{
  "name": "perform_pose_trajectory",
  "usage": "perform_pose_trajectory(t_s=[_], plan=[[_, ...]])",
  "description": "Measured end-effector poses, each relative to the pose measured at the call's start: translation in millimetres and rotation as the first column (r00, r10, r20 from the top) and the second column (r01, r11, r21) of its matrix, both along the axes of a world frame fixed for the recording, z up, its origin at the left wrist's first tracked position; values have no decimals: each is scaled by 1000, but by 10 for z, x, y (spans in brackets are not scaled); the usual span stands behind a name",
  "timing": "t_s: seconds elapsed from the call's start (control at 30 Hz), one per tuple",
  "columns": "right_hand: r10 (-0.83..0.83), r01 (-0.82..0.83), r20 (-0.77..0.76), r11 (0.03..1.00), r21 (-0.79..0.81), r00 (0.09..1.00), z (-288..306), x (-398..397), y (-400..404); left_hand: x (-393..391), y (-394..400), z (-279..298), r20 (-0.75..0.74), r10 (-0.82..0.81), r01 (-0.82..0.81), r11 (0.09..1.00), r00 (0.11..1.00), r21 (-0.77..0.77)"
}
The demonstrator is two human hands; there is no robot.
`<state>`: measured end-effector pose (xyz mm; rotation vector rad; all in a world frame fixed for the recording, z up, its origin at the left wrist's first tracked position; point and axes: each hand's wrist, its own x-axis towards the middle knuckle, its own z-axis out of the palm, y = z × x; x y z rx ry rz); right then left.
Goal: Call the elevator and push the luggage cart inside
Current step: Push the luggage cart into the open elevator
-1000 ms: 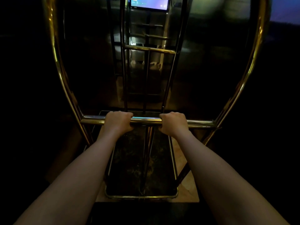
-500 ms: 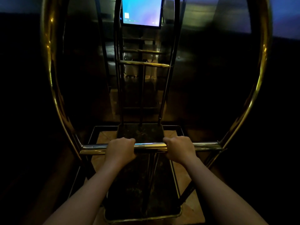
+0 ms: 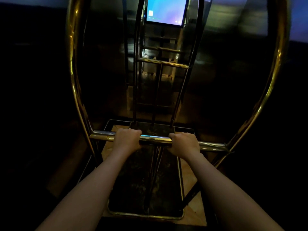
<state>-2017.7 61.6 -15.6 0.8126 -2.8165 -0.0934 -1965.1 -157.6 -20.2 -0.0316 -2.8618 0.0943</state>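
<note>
A brass luggage cart (image 3: 73, 67) stands in front of me, its arched frame rising on both sides. Its horizontal push bar (image 3: 155, 139) runs across at waist height. My left hand (image 3: 127, 139) and my right hand (image 3: 184, 143) both grip this bar, a short gap between them. The cart's dark carpeted deck (image 3: 138, 180) lies below my forearms. Beyond the cart is the dim, reflective elevator wall (image 3: 216, 72), which mirrors the cart's far frame. The scene is very dark.
A lit bluish screen (image 3: 165, 10) hangs on the wall straight ahead, at the top of the view. Tan floor tile (image 3: 191, 177) shows beside the deck. The left and right sides are too dark to make out.
The view has tilted upward, so the push bar and my hands sit lower in the frame. The screen ahead appears larger and closer. Both hands keep their grip.
</note>
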Motion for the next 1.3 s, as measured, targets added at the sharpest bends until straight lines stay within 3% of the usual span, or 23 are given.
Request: perform_pose_trajectory(t_s=[0.3, 0.43, 0.5, 0.6, 0.73, 0.8, 0.9, 1.2, 1.3], plan=[[-13, 13, -6, 1000, 18, 1000, -8, 274, 19, 259, -5, -67, -14, -39, 38, 999, 999, -39], [-25, 25, -18, 1000, 1, 1000, -7, 326, 27, 329, -108, 41, 24, -156, 152, 982, 988, 110], [-44, 44, -10, 999, 12, 999, -8, 324, 29, 391, -229, 218, -190, -125, 153, 979, 974, 138], [-54, 54, 3, 998, 28, 999, -1, 327, 13, 466, -595, 640, -607, 141, -24, 980, 782, 197], [-61, 61, -3, 998, 12, 998, 3, 323, 14, 457, -1024, 1381, -807, 272, -128, 962, 524, 241], [-70, 70, -3, 998, -2, 998, -14, 322, 11, 396, -1056, 1665, -779, 349, 3, 912, 521, 411], [-87, 88, 37, 996, -20, 996, -14, 300, -14, 293, -988, 1808, -653, 434, 120, 770, 621, 627], [-180, 190, 145, 980, -58, 973, -1, 349, -81, 317, -869, 1822, -636, 473, 44, 781, 610, 623], [-41, 180, 392, 929, -323, 919, 224, 354, 17, 315, -874, 1815, -639, 475, 40, 784, 605, 620]])
